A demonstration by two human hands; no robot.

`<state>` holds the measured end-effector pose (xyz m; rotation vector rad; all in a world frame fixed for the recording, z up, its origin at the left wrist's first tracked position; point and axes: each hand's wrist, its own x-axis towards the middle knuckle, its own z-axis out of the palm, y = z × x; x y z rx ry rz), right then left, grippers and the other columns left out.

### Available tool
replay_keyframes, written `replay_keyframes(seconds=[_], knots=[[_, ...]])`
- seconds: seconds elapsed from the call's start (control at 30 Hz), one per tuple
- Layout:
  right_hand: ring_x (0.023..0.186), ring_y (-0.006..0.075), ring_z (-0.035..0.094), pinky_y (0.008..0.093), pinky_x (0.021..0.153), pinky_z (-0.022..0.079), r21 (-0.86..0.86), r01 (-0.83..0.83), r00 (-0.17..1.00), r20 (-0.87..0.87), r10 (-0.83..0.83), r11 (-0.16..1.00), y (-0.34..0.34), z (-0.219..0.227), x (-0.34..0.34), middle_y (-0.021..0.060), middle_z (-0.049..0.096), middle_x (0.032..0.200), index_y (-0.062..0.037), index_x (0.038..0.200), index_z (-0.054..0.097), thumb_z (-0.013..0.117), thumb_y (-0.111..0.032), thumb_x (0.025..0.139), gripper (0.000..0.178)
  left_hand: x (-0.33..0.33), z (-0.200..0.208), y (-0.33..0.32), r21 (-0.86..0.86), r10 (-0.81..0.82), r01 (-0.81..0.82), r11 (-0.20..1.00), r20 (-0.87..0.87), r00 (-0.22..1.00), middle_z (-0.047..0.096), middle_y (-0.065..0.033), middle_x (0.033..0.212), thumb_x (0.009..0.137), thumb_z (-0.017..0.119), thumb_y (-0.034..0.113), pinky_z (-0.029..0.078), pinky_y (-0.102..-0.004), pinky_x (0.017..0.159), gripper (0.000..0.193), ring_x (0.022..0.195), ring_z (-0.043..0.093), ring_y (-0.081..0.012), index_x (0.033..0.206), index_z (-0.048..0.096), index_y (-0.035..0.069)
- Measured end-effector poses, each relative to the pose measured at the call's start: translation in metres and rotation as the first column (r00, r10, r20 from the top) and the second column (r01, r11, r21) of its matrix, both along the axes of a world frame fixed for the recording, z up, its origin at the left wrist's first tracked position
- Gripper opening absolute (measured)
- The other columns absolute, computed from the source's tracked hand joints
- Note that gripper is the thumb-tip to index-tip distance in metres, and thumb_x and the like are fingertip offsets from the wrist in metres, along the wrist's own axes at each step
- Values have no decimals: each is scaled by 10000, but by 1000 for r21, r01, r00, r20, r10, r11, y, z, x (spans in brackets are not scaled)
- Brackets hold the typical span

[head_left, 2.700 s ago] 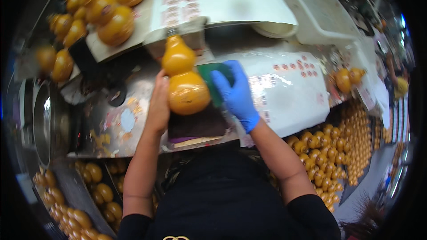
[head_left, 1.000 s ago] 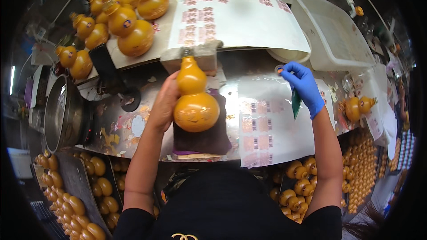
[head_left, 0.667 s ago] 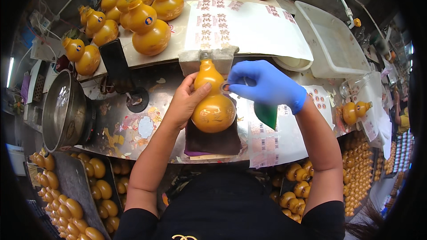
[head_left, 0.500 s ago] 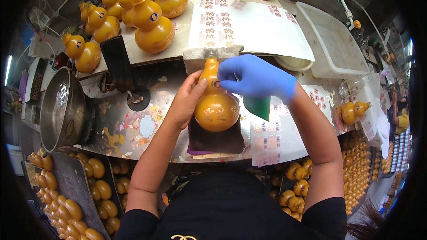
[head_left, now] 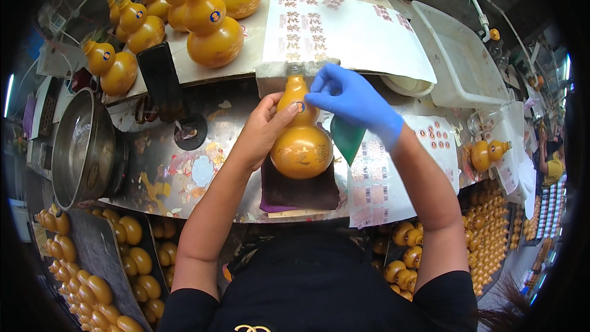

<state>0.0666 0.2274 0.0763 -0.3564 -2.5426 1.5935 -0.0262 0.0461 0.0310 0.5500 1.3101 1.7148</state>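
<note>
My bare left hand (head_left: 264, 132) is wrapped round the upper part of a yellow gourd-shaped bottle (head_left: 301, 154). Its thumb lies beside a small dark-blue round sticker (head_left: 300, 107) on the upper bulb. The bottle leans back, its clear threaded mouth on a folded grey cloth (head_left: 268, 79) and its wide bulb over a dark cloth pad (head_left: 300, 193). My right hand (head_left: 350, 101), in a blue glove, is closed with its fingertips at the bottle's upper bulb. A flat green triangular piece (head_left: 347, 139) sticks out below the palm; the grip on it is mostly hidden.
Sheets of printed labels (head_left: 369, 190) lie at the right, with round stickers (head_left: 436, 135) beyond. Finished-looking gourd bottles (head_left: 215, 43) stand at the back left. A phone on a stand (head_left: 161, 80), a metal pan (head_left: 80, 147) and a clear plastic tub (head_left: 458, 55) flank the work area.
The left thumb has moved up to the sticker. The bottle has rolled slightly, moving the sticker and lettering. My right fingertips have drawn off the sticker, and the green piece has turned with that hand.
</note>
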Motion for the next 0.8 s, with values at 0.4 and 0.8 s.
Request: replay_keyframes(seconds=[0.4,0.8], knots=[[720,102,564,242,655,469,-330,177,972,206,-113,927,-26,-19,19,71,604,809,64,1128,594,722,-523,780,695,5,-1,-5,39,24,-26,999,52,998,565,-115,1198,949,593,241,462,-290,938,500,1099,561,-160,1334,402,-15],[704,96,550,233,657,460,-370,188,975,183,-127,910,-28,-20,16,47,590,790,40,1067,609,707,-513,800,622,2,-3,-1,31,19,-22,999,97,995,570,-108,1185,951,591,266,473,-286,921,503,1074,572,-157,1326,412,-18]])
